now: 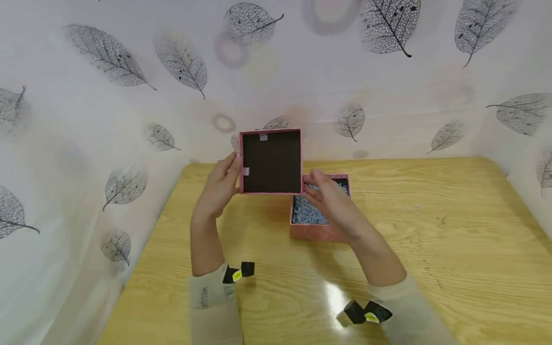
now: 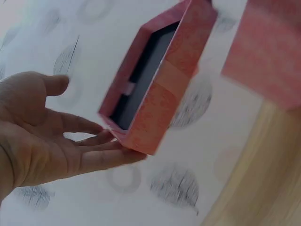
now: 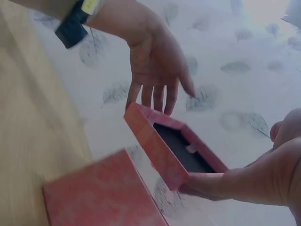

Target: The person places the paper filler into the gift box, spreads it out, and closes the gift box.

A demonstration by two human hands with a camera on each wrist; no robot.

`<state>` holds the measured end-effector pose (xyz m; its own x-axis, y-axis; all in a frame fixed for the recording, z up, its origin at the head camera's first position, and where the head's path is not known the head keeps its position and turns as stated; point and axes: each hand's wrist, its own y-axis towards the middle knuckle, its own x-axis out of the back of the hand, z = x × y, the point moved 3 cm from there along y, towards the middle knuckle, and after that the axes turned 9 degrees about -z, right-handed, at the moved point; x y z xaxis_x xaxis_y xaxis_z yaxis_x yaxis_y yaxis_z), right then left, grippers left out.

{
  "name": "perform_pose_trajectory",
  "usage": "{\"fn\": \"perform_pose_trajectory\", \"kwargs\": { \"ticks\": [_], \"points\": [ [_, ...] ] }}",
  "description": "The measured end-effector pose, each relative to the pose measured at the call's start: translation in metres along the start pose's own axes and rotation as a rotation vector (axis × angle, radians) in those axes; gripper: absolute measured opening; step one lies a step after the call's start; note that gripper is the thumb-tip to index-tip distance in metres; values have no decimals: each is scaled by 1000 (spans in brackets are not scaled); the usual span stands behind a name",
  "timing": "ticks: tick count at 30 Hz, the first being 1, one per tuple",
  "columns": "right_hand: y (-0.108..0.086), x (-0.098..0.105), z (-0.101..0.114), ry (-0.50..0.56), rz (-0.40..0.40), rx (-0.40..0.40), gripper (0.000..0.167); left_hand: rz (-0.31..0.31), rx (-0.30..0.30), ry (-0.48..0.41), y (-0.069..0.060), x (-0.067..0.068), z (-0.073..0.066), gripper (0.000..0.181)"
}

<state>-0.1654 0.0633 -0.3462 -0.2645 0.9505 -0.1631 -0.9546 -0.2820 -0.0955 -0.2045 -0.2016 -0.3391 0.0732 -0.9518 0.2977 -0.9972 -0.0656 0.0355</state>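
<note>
A pink patterned box lid (image 1: 270, 163) is held up between both hands, its dark inside facing the head camera. Two small pale tabs show on its inner walls. The left hand (image 1: 217, 188) supports the lid's left side; in the left wrist view its straight fingers (image 2: 101, 157) touch the lid's corner and the thumb stands away. On the lid's right side, the extended fingers of the right hand (image 1: 334, 201) press against it, as the right wrist view also shows. Behind the right hand, the pink box base (image 1: 319, 233) stands on the table, holding bluish shredded filler (image 1: 307, 213).
The wood-grain table (image 1: 431, 230) reaches back to a pale curtain (image 1: 302, 91) printed with dark leaves, which also hangs along the left and right. A black wrist device (image 1: 366, 312) is on each sleeve. Small specks lie on the table at the right.
</note>
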Motion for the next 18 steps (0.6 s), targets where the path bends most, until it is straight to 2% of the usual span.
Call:
{"fn": "perform_pose_trajectory", "kwargs": {
  "ticks": [5, 7, 9, 10, 12, 15, 18],
  "points": [
    [0, 28, 11, 61, -124, 52, 77, -112, -221, 35, -3, -40, -17, 64],
    [-1, 39, 14, 90, -156, 69, 80, -136, -305, -16, -3, -55, -21, 56],
    [-1, 49, 15, 131, -183, 109, 75, -119, -348, -142, -3, -68, -24, 43],
    [-1, 54, 16, 149, -199, 130, 72, -101, -353, -211, -4, -75, -25, 37],
    [0, 61, 15, 193, -220, 174, 65, -62, -346, -334, -5, -86, -27, 36],
    [1, 67, 15, 245, -244, 199, 61, -29, -297, -431, -6, -99, -30, 43],
    [2, 71, 16, 267, -271, 169, 47, 22, -251, -479, -6, -109, -30, 35]
  ]
}}
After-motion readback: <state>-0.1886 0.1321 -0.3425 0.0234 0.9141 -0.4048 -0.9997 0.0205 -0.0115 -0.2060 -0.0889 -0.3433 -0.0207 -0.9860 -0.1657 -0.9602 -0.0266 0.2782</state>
